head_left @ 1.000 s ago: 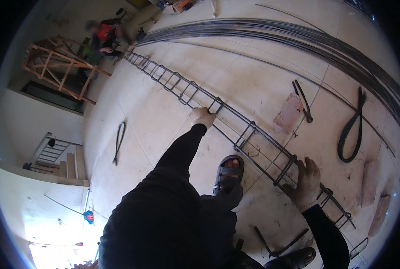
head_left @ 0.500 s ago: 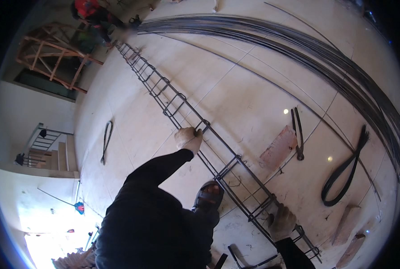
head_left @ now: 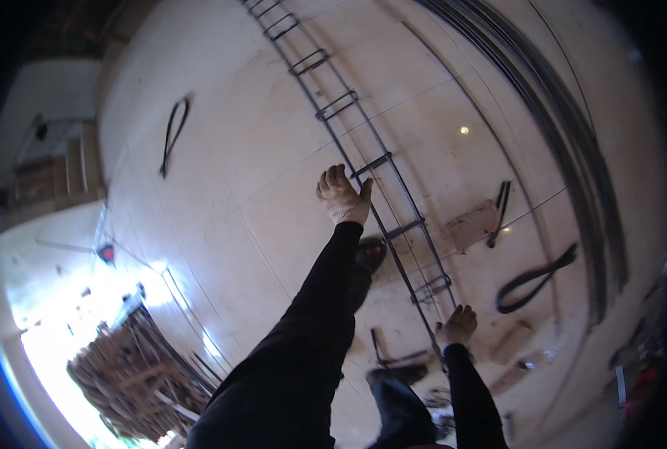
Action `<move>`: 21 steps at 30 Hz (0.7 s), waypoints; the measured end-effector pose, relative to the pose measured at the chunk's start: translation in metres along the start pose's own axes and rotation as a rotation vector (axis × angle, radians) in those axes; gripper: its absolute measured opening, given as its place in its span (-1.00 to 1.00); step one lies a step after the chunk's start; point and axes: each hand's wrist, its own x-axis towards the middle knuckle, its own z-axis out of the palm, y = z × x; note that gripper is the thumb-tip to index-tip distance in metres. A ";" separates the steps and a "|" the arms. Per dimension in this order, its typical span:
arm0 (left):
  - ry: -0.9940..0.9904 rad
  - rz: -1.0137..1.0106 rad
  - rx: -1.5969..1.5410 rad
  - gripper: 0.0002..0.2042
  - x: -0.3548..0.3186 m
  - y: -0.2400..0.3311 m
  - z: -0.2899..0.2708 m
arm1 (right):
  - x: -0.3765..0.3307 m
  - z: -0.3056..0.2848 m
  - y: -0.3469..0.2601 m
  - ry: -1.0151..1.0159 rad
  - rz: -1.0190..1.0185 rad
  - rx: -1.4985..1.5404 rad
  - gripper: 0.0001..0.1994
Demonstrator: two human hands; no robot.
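A long, ladder-like rebar cage (head_left: 387, 155) of dark rods with cross ties runs from the far edge down to my right side. My left hand (head_left: 343, 196), in a pale glove, is open beside its left rod, fingers spread and thumb close to the rod. I cannot tell whether it touches. My right hand (head_left: 457, 326), also gloved, is at the near end of the cage by the right rod. Its fingers are apart and hold nothing I can see. My sandalled foot (head_left: 371, 254) is just left of the cage.
To the right lie a reddish slab (head_left: 471, 227), long-handled pincers (head_left: 501, 213), a wire bundle (head_left: 535, 280) and a sheaf of long rods (head_left: 573, 123). Another wire loop (head_left: 172, 136) is at far left. Wood pieces (head_left: 135, 374) are piled near left.
My left hand has come off the rod and spread its fingers. My right hand's grip has loosened. The view has shifted, so the cage's far end and the other person are out of sight.
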 end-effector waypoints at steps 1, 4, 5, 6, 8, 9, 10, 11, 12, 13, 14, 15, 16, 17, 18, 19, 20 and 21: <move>-0.170 -0.121 -0.086 -0.39 -0.016 -0.015 -0.027 | -0.039 -0.038 0.002 0.067 -0.030 0.109 0.02; -0.759 -0.269 -0.294 -0.30 -0.107 -0.098 -0.076 | -0.102 -0.034 0.036 0.108 -0.187 0.333 -0.37; -0.967 -0.313 -0.292 -0.26 -0.148 -0.140 -0.105 | -0.124 -0.034 0.048 0.066 -0.273 0.340 -0.49; -1.141 -0.367 -0.250 -0.21 -0.192 -0.185 -0.154 | -0.149 -0.039 0.057 0.023 -0.411 0.260 -0.59; -1.421 -0.421 -0.098 -0.23 -0.239 -0.227 -0.247 | -0.198 -0.061 0.073 0.113 -0.808 -0.114 -0.83; -1.547 -0.461 -0.028 -0.24 -0.270 -0.240 -0.309 | -0.205 -0.065 0.087 0.032 -0.794 -0.188 -0.84; -1.650 -0.498 0.016 -0.25 -0.298 -0.245 -0.363 | -0.210 -0.070 0.100 -0.031 -0.837 -0.242 -0.82; -1.724 -0.436 0.064 -0.25 -0.279 -0.262 -0.400 | -0.221 -0.065 0.095 -0.088 -0.832 -0.218 -0.80; -1.737 -0.593 0.090 -0.22 -0.287 -0.264 -0.451 | -0.216 -0.098 0.090 -0.051 -0.902 -0.218 -0.81; -1.786 -0.730 0.118 -0.19 -0.239 -0.270 -0.489 | -0.222 -0.114 0.084 -0.009 -0.931 -0.150 -0.82; -1.687 -0.777 0.144 -0.19 -0.225 -0.280 -0.516 | -0.221 -0.141 0.068 0.021 -0.996 -0.104 -0.82; -1.639 -0.743 0.117 -0.20 -0.208 -0.287 -0.533 | -0.228 -0.176 0.055 0.164 -0.946 -0.125 -0.83; -1.611 -0.830 0.030 -0.20 -0.178 -0.297 -0.530 | -0.225 -0.219 0.039 0.207 -0.893 -0.039 -0.85; -1.600 -0.938 -0.064 -0.20 -0.141 -0.291 -0.552 | -0.228 -0.253 0.038 0.220 -0.845 0.033 -0.87; -1.594 -1.170 -0.090 -0.19 -0.115 -0.310 -0.539 | -0.238 -0.274 0.032 0.185 -0.773 0.102 -0.89; -1.416 -0.941 -0.038 -0.23 -0.067 -0.313 -0.530 | -0.248 -0.293 0.029 0.173 -0.689 0.172 -0.90; -1.279 -0.890 -0.087 -0.30 -0.041 -0.323 -0.515 | -0.251 -0.307 0.028 0.138 -0.611 0.232 -0.90; -1.081 -0.940 -0.241 -0.38 -0.010 -0.329 -0.497 | -0.251 -0.327 0.033 0.364 -0.930 -0.144 -0.90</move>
